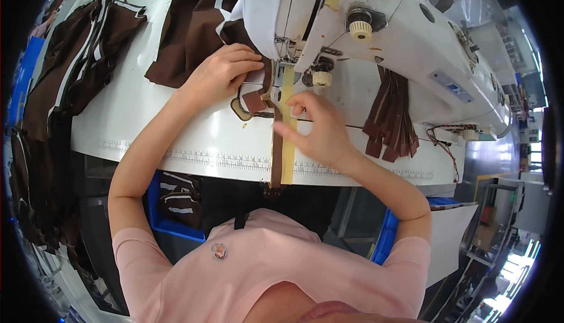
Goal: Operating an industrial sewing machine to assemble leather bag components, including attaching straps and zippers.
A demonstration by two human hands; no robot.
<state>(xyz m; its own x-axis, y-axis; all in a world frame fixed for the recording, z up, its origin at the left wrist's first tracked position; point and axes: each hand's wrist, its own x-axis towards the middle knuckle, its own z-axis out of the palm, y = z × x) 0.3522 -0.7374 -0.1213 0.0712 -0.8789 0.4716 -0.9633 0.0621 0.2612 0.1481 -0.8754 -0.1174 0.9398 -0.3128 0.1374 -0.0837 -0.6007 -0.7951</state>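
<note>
My left hand [226, 70] is closed at the edge of a brown fabric piece [191, 35], left of the sewing machine's presser foot [286, 59]. Its fingertips press together there, and the hand partly hides what they hold. A brown zipper [277, 152] runs from beside the foot down over the table's front edge, with a folded brown end [255, 101] next to it. Alongside the zipper lies a yellow tape [288, 164]. My right hand [320, 128] is over the tape, thumb and forefinger apart, the thumb close to the zipper; the other fingers curl in.
The white sewing machine [405, 35] spans the upper right. Under its arm lies a bundle of brown zippers [390, 117]. White cloth [258, 12] hangs by the machine head. Brown pieces with white strips [76, 70] drape over the left side. A blue bin [176, 226] stands below the table.
</note>
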